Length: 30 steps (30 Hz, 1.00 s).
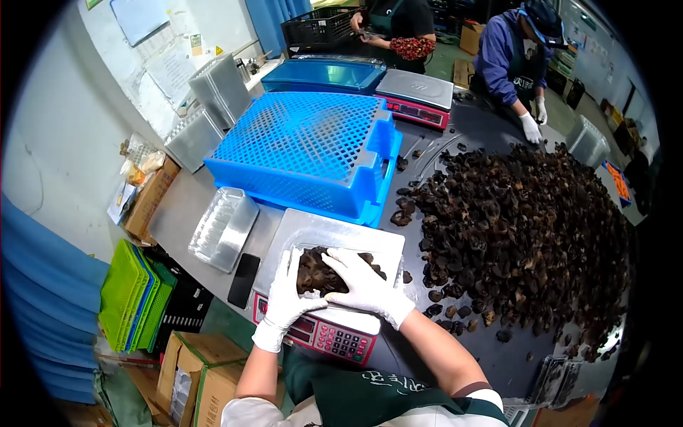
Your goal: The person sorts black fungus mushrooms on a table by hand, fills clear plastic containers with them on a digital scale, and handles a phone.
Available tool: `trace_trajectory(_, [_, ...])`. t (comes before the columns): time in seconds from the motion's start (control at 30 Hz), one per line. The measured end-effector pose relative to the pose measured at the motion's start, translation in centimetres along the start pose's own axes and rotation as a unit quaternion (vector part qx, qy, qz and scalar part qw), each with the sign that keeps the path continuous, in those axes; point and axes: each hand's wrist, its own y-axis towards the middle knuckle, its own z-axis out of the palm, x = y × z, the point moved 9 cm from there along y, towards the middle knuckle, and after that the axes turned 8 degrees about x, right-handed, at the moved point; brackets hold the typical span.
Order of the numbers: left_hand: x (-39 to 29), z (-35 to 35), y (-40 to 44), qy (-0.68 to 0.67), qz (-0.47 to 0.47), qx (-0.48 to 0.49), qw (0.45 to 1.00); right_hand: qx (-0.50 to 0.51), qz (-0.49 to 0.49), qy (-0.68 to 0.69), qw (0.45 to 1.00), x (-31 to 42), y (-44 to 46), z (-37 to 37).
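A clear plastic tray (304,293) of dark brown wood ear mushrooms (316,272) rests on the plate of a red-and-silver digital scale (341,340). White gloves cover both my hands. Along the tray's left side lies my left hand (286,295), fingers stretched out and thumb at the near edge. My right hand (366,285) lies over the right part of the tray, its fingers extended onto the mushrooms and partly hiding them. To the right, a large heap of loose wood ear mushrooms (526,235) spreads over the table.
Beyond the scale stands an upturned blue plastic crate (299,135). Stacked clear trays (224,228) and a black phone (244,280) lie to the left. A second scale (416,92) sits farther back. Across the table, a co-worker's gloved hand (530,128) is at the heap; another person stands behind.
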Motion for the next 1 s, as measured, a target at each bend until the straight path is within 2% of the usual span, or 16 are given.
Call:
trace_trajectory(0.1, [0.4, -0.1, 0.0, -0.019, -0.015, 0.012, 1.000, 0.010, 0.003, 0.002, 1.000, 0.5, -0.6, -0.9])
trace_trajectory(0.2, [-0.2, -1.0, 0.0, -0.010, -0.008, 0.002, 1.000, -0.059, -0.021, -0.008, 0.998, 1.8, -2.8, -4.3])
trace_trajectory(0.23, [-0.4, -1.2, 0.2, -0.011, -0.008, 0.001, 1.000, -0.084, -0.020, 0.049, 0.995, 1.0, -3.5, -4.9])
trace_trajectory(0.33, [-2.4, -1.8, 1.3, 0.040, 0.044, 0.008, 0.998, -0.082, 0.014, -0.002, 0.997, 0.0, -5.3, -6.4])
trace_trajectory(0.4, [-4.3, -1.1, 2.2, 0.103, 0.095, 0.052, 0.989, -0.072, 0.019, -0.029, 0.997, -0.5, -5.3, -5.7])
trace_trajectory(0.47, [-4.2, 0.3, 3.1, 0.095, 0.127, 0.066, 0.985, -0.064, 0.018, -0.058, 0.996, -0.7, -5.2, -4.7])
trace_trajectory(0.5, [-4.5, 1.1, 3.4, 0.086, 0.157, 0.080, 0.981, -0.051, 0.027, -0.120, 0.991, -0.5, -5.0, -3.9])
trace_trajectory(0.6, [-4.7, 1.8, 3.7, 0.073, 0.170, 0.101, 0.978, -0.042, 0.019, -0.089, 0.995, 0.5, -4.6, -2.5])
trace_trajectory(0.73, [-4.3, 1.6, 3.9, 0.035, 0.166, 0.089, 0.981, -0.074, 0.052, -0.161, 0.983, -0.4, -5.1, -3.2])
trace_trajectory(0.83, [-3.6, 1.6, 3.8, 0.036, 0.152, 0.081, 0.984, -0.071, 0.055, -0.140, 0.986, -0.1, -5.5, -3.7])
trace_trajectory(0.9, [-3.7, 0.9, 3.6, -0.026, 0.147, 0.077, 0.986, -0.102, 0.039, -0.087, 0.990, 0.0, -6.6, -4.5])
trace_trajectory(1.0, [-4.3, -0.4, 3.1, 0.038, 0.142, 0.081, 0.986, -0.127, 0.046, 0.004, 0.991, -0.3, -9.2, -6.3])
